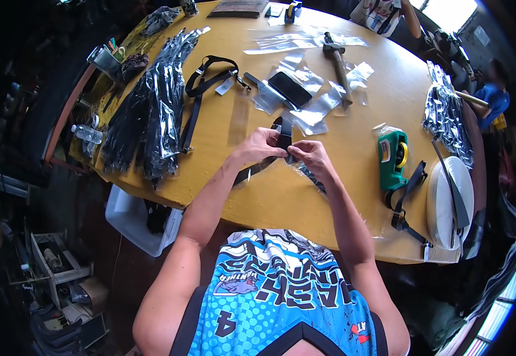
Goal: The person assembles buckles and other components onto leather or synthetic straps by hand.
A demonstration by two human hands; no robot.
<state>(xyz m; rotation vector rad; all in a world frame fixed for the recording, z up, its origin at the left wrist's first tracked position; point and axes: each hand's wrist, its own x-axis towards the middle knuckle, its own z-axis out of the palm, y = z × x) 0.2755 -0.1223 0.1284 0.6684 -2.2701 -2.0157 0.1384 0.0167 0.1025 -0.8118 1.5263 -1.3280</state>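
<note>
Both hands meet over the near middle of the table. My left hand (256, 145) pinches a black strap (284, 130), which loops upward between the hands. Close beside it, my right hand (311, 158) has thumb and fingers closed on the same strap. A length of the strap runs down to the left under my left wrist. Below my right hand lies a shiny strip in clear plastic, partly covered by the forearm. Just beyond the hands are clear plastic bags (314, 121) and a black phone (290, 89) resting on them.
A hammer (339, 68) lies behind the bags. Left are a black strap with buckle (194, 89), a pile of wrapped black straps (157, 110) and a bottle (87, 134). Right are a green tape dispenser (391, 160) and a white roll (441, 196). Other people are at the far side.
</note>
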